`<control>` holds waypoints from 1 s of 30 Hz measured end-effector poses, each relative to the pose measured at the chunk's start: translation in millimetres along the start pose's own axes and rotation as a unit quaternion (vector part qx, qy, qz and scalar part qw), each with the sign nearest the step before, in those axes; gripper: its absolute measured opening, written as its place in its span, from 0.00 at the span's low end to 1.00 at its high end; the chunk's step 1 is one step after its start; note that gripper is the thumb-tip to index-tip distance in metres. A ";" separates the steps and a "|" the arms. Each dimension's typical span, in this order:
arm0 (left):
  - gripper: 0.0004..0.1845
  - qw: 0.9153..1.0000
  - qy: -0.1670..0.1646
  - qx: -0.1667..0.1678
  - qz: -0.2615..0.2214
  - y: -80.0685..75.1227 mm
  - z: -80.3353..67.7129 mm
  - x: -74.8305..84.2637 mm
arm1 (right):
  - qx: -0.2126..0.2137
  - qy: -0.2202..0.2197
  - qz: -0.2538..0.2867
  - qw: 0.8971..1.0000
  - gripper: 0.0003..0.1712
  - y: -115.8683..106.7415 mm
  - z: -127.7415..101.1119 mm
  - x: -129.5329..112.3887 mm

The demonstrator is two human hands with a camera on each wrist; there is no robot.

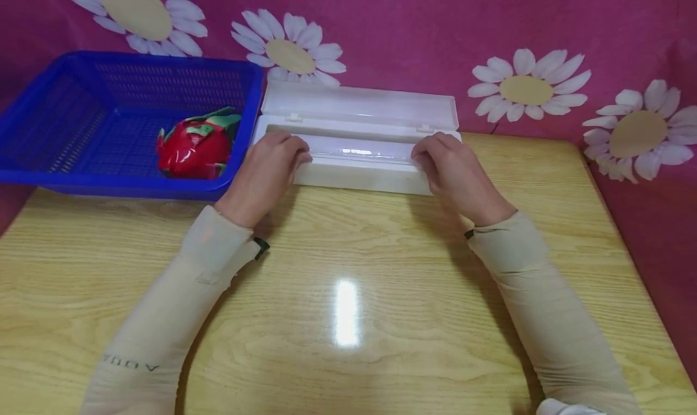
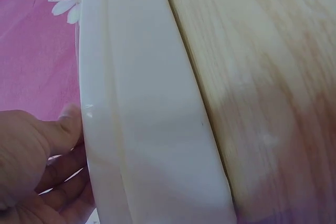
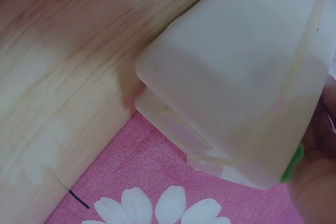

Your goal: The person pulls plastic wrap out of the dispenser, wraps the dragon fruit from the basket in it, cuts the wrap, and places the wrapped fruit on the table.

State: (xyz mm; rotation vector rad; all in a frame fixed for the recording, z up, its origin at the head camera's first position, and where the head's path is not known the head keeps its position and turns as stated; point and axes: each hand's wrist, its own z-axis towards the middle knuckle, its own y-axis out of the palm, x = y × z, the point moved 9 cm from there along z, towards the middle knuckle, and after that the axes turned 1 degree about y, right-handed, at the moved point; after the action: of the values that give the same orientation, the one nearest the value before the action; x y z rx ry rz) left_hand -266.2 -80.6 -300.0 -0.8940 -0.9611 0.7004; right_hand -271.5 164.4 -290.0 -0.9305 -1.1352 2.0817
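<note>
the box, long and white, lies across the far side of the bench, its lid tipped back open against the pink flowered cloth. a clear roll lies along its trough. the left hand sits at the box's left end, fingers curled over the front rim, so that grip holds the box; in the left wrist view the thumb presses against the box's edge. the right hand sits at the right end, fingers bent over the rim in the same way, its grip also on the box; the right wrist view shows little of the hand, only a blurred part at the frame's edge beside the box's end. just left of the box, touching or nearly so, stands a blue basket with a red and green fruit inside. both sleeves are beige
</note>
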 end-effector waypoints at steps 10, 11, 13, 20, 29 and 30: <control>0.11 1.000 0.004 0.010 -0.001 -4.6 2.4 0.9 | 0.017 -0.004 0.020 1.000 0.06 -5.3 3.8 -3.4; 0.11 1.000 0.004 0.010 -0.002 -4.5 2.9 1.1 | 0.017 -0.003 0.020 1.000 0.06 -6.1 3.9 -3.1; 0.10 1.000 0.000 0.007 -0.005 -4.1 4.1 1.1 | 0.017 -0.002 0.018 1.000 0.06 -8.0 3.8 -2.2; 0.09 1.000 0.001 0.018 -0.008 -3.2 4.8 -0.9 | 0.008 0.004 0.020 1.000 0.06 -7.4 6.0 0.6; 0.08 0.999 0.006 0.046 0.017 -11.2 9.1 1.8 | -0.005 0.014 0.018 1.000 0.06 -12.1 9.4 0.7; 0.08 0.999 0.005 0.048 0.017 -12.6 9.6 2.5 | -0.004 0.014 0.016 1.000 0.06 -13.5 9.4 0.9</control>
State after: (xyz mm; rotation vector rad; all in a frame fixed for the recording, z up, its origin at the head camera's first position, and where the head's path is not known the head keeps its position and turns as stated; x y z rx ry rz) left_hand -272.4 -81.4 -285.2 -0.8301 -0.8987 0.7633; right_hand -277.4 167.0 -274.8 -0.9846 -1.1225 2.0848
